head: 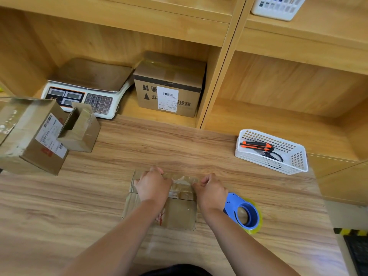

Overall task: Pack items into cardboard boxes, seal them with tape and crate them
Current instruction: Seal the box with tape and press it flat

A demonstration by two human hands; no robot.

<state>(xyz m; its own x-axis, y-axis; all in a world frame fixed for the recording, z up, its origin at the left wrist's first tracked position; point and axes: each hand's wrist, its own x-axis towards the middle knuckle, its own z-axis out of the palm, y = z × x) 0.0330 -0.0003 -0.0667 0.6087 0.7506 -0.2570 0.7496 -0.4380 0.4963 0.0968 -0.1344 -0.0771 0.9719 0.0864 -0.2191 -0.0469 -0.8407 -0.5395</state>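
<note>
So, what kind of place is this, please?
Probably a small parcel-packing station: a white electronic weighing scale stands in the wooden shelf, a labelled brown cardboard box sits beside it, and a blue tape dispenser lies on the wooden worktop.
</note>
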